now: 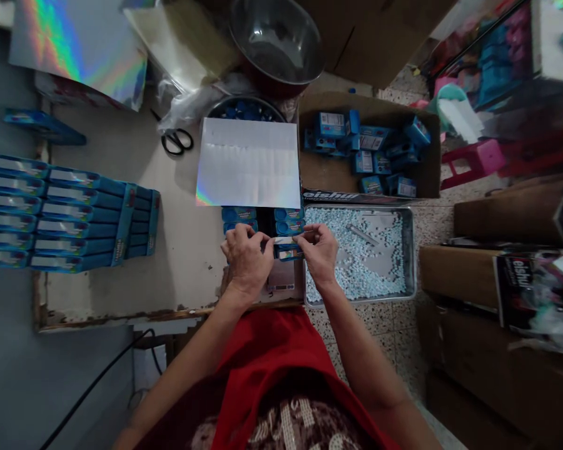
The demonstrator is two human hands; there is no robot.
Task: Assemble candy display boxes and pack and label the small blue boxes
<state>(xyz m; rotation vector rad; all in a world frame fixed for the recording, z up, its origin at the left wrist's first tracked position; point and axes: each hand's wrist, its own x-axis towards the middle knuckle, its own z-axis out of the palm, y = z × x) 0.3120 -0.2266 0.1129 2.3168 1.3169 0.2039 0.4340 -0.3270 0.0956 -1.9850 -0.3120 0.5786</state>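
A small pale strip [284, 240], apparently a sticker, is stretched between my two hands over a blue box. My left hand [249, 261] pinches its left end with thumb and forefinger. At the other end, the thumb and fingers of my right hand [319, 251] are closed on it. Under and beyond them lie two columns of small blue boxes [289, 214], partly hidden by my hands. A whitish sheet with a shiny rainbow edge [249, 165] covers the far boxes. Below the strip, another box [288, 254] shows a white patch.
Stacked blue boxes [82, 212] stand on the table's left. Black-handled scissors [177, 142] lie behind. A carton [323, 175] holds loose blue boxes. The metal tray [409, 262] at right contains small pale pellets and a scoop-like tool. A steel bowl [278, 40] stands at the back.
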